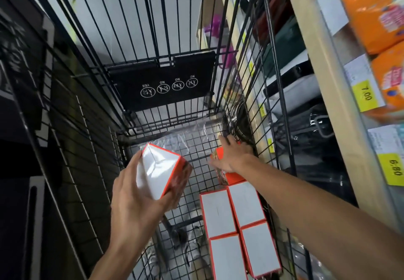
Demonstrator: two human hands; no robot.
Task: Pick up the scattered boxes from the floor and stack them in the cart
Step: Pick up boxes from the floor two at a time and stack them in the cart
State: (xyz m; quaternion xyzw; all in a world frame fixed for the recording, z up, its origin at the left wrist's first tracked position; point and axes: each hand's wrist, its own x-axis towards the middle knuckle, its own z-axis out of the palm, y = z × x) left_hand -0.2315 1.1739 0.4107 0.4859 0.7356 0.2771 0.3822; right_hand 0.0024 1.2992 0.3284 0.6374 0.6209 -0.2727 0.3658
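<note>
Two hands reach down into a black wire cart (140, 45) in a shop aisle, seen from the head camera. At about 8 o'clock, the left hand (135, 194) grips an orange-edged box (159, 170) with a glossy white face, thumb along its left side and fingers curled under its lower right edge; the box is tilted and held above the cart's mesh floor. At about 3 o'clock from it, the right hand (231, 157) is laid over a second box (225, 176) standing against the cart's right wall, fingers bent around its top; only its orange side and a printed panel show beneath the palm. Toward 5 o'clock, four more boxes (238, 223) lie flat on the mesh floor in a two-by-two block, white faces up, touching one another and pressed against the right wall, with the second box just beyond their far end. A sheet of clear plastic film (192, 135) lies crumpled at the far end of the floor. At 12 o'clock, a folded black seat flap (161, 80) bears round safety pictograms. Along the 2 to 4 o'clock edge, a shelf (323, 78) carries orange packages (371, 13) and yellow price tags (365, 96).
</note>
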